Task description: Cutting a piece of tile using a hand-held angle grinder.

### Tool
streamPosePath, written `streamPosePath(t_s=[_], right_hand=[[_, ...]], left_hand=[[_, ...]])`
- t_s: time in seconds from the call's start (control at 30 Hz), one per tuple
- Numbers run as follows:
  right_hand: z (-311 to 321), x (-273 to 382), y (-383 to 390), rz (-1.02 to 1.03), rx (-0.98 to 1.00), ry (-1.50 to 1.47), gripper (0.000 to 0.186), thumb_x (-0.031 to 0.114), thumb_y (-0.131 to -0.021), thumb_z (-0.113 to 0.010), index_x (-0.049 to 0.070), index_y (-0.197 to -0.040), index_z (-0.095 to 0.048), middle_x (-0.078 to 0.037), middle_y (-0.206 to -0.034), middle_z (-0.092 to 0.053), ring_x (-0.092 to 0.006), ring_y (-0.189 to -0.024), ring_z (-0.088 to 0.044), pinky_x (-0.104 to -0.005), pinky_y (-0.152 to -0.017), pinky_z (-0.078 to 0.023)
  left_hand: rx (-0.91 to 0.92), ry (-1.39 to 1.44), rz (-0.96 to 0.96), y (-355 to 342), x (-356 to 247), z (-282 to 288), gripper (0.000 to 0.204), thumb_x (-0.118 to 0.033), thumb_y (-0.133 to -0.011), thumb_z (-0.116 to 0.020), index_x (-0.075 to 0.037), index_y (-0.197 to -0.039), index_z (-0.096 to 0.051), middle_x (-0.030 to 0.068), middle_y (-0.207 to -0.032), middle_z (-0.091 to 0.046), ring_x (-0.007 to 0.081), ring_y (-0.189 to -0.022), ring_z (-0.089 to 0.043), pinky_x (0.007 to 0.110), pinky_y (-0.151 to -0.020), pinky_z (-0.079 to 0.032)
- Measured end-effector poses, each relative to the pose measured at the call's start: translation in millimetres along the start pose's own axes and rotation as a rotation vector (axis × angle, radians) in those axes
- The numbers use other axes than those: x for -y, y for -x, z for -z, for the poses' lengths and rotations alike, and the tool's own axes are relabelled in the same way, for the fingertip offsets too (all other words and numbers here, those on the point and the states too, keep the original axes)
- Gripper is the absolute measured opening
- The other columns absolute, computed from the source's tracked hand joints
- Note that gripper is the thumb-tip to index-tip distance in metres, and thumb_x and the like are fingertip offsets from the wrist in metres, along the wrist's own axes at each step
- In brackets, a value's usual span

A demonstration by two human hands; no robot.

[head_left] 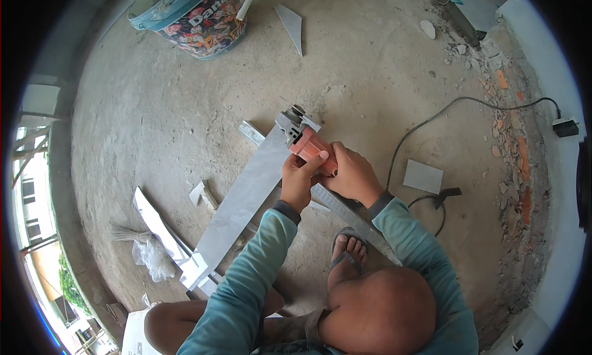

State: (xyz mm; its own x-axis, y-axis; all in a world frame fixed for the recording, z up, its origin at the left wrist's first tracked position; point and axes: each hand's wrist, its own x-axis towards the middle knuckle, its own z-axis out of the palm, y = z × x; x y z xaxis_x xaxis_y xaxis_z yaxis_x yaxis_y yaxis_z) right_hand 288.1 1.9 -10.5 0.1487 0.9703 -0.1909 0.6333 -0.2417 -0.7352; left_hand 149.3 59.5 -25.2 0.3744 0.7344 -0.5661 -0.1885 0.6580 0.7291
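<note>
An orange-red angle grinder (309, 146) with a grey metal head lies between my hands, at the far end of a long grey tile strip (237, 198). My left hand (298, 181) closes round the near left of its body, thumb laid across the top. From the right, my right hand (353, 175) wraps the rear of the body. The thin cutting disc (296, 108) shows edge-on beyond the head; I cannot tell whether it spins. Metal bars (251, 133) lie beneath the strip, and a long metal bar (359, 223) runs back toward my right knee.
A black power cord (404, 138) curves right to a wall socket (565, 127). A tile offcut (423, 176) lies right of my hands. At the far left stands a large bucket (203, 31); a pointed tile shard (290, 28) is beside it. Rubble lines the right wall.
</note>
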Motion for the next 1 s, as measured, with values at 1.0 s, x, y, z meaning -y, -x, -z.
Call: streamPosePath(t_s=[1.0], right_hand=[[-4.1, -15.4, -6.7, -0.018, -0.058, -0.058, 0.041, 0.021, -0.066, -0.075, 0.002, -0.094, -0.053, -0.022, -0.089, -0.065, -0.0442, -0.086, -0.062, -0.0497, -0.072, -0.049]], left_hand=[[0.019, -0.429, -0.081, -35.3, -8.0, 44.0, 0.050, -0.047, -0.084, -0.071, 0.001, -0.098, -0.069, -0.0016, -0.086, -0.061, 0.0071, -0.074, -0.043, 0.024, -0.068, -0.033]])
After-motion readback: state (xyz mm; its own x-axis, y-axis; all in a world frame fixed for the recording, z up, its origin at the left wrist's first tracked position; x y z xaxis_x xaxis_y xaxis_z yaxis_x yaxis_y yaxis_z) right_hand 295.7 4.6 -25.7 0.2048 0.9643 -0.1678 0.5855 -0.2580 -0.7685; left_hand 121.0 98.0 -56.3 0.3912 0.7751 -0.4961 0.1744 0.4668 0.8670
